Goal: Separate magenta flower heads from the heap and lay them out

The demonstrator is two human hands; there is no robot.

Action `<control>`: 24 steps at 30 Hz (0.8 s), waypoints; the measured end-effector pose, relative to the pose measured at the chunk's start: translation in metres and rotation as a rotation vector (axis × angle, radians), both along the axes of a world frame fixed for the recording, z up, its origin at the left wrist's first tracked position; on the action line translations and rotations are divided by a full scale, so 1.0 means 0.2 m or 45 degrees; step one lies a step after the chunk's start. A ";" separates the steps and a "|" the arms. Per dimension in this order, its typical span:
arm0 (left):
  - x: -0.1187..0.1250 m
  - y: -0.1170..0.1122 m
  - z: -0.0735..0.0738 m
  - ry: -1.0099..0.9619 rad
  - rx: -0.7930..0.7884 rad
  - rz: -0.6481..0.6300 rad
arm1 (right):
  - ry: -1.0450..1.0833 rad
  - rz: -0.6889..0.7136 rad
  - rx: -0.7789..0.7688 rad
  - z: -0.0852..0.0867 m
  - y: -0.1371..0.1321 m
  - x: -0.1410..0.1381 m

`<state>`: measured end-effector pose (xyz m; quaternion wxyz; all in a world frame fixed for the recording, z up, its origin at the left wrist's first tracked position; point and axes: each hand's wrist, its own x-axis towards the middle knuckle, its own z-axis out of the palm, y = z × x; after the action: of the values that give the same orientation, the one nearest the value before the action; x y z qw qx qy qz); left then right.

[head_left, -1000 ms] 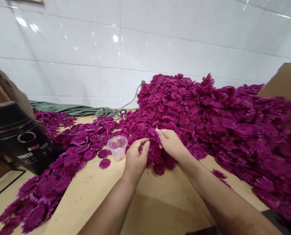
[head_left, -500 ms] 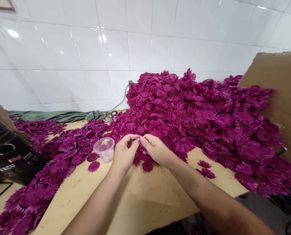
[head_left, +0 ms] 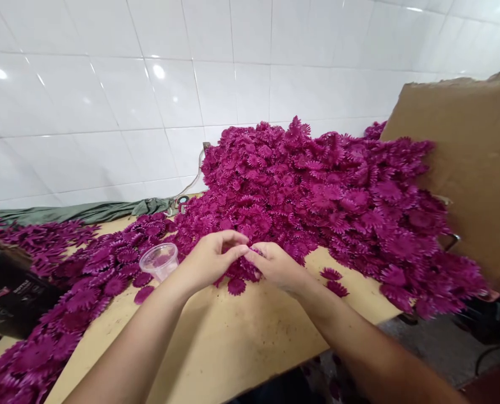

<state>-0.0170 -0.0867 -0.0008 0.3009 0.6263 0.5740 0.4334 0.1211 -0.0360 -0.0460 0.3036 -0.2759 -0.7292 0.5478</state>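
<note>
My left hand [head_left: 216, 257] and my right hand [head_left: 278, 267] meet at the fingertips in front of a big heap of magenta flower-shaped pieces [head_left: 283, 191] with fringed petals. The thumb tips touch. A bit of a magenta flower [head_left: 257, 252] shows in the closed fingers of my right hand, mostly hidden. My left hand is curved, its thumb and fingertips brought together at the same spot; what they pinch is too small to make out. Left of my left wrist stands a clear plastic cup [head_left: 161, 264], pale inside. A single flower piece [head_left: 237, 286] lies just below my hands.
More flower pieces run down the left side of the tan tabletop [head_left: 216, 342]. A black box [head_left: 14, 297] stands at far left, a brown cardboard sheet [head_left: 468, 168] at right. Green cloth [head_left: 81, 211] lies along the white tiled wall [head_left: 250, 95].
The view has swung right, so the heap and cup sit further left. My fingertips stay together; the left fingers have lifted and arched a little away from the thumb.
</note>
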 end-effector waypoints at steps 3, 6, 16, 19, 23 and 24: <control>0.02 0.02 -0.03 0.110 -0.060 -0.007 | 0.096 0.014 -0.018 0.00 -0.01 0.00; -0.04 0.09 -0.03 0.074 0.090 0.295 | 0.179 0.112 0.005 0.02 -0.05 0.01; -0.27 0.25 0.04 0.631 0.197 0.692 | 0.051 -0.057 -0.025 -0.03 -0.02 0.06; -0.19 0.20 0.00 0.503 0.192 0.616 | -0.033 -0.185 0.134 -0.05 0.02 0.04; -0.03 0.08 -0.05 0.415 0.150 0.288 | -0.065 -0.375 0.149 -0.06 0.04 0.00; 0.00 0.06 -0.06 0.431 0.150 0.219 | -0.033 -0.392 0.115 -0.07 0.05 -0.01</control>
<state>-0.0165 -0.0745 -0.0126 0.1247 0.6555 0.6413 0.3788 0.1197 -0.0258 -0.0592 0.3867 -0.3775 -0.7059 0.4579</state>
